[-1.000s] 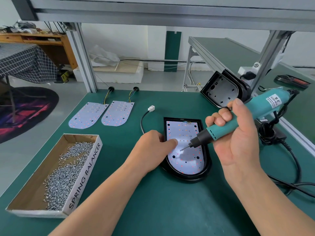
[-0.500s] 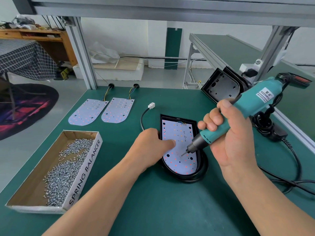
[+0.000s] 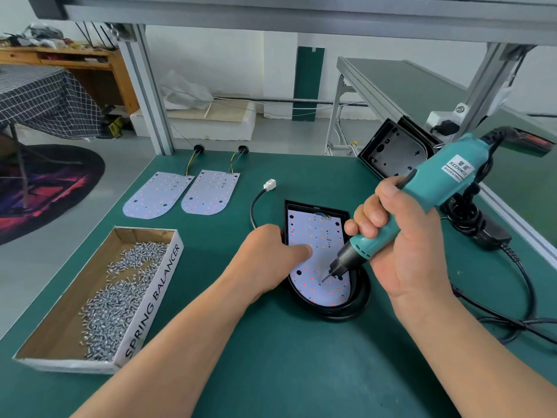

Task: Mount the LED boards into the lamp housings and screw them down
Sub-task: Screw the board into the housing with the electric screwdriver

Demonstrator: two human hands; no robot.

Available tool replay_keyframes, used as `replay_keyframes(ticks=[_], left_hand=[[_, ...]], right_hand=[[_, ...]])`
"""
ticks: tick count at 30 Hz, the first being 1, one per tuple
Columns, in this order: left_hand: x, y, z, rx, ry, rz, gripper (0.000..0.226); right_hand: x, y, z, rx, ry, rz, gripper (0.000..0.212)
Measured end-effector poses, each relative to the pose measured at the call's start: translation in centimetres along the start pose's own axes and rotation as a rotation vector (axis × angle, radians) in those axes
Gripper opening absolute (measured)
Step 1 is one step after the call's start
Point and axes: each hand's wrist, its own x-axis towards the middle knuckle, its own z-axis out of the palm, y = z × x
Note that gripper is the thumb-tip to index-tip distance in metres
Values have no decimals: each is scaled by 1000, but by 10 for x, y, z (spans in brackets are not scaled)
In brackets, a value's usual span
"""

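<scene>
A black lamp housing (image 3: pixel 355 309) lies on the green table in front of me with a white LED board (image 3: pixel 316 236) seated inside it. My left hand (image 3: pixel 271 257) rests on the housing's left edge, its index finger pressing flat on the board. My right hand (image 3: pixel 401 245) grips a teal electric screwdriver (image 3: pixel 434 188) tilted down to the left; its bit tip touches the board near its rounded near end. Two loose LED boards (image 3: pixel 156 196) (image 3: pixel 209 193) with wires lie side by side at the far left.
A cardboard box (image 3: pixel 153 294) holding several small silver screws sits at my near left. An empty black housing (image 3: pixel 391 152) leans at the far right. The screwdriver's black cable (image 3: pixel 524 297) loops over the table's right side. A white connector (image 3: pixel 269 184) on a black lead lies behind the housing.
The screwdriver has swung more upright and its bit has travelled down the board toward the rounded near end. My left hand has stayed pressed on the board.
</scene>
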Motion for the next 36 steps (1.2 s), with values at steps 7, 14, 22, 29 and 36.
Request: replay_keyframes(ticks=[7, 14, 22, 29, 36], left_hand=[[-1, 1, 0, 2, 3, 9, 53], [-2, 2, 0, 29, 14, 16, 43], [2, 0, 2, 55, 38, 24, 53], [0, 4, -1, 38, -13, -19, 47], [-3, 1, -4, 74, -15, 6, 45]], right_hand=[[-1, -1, 1, -37, -66, -15, 18], [-9, -3, 9, -129, -316, -109, 14], [-10, -4, 13, -178, -334, -73, 14], [-8, -12, 3, -38, -341, -42, 38], [-13, -30, 11, -117, -376, -230, 33]])
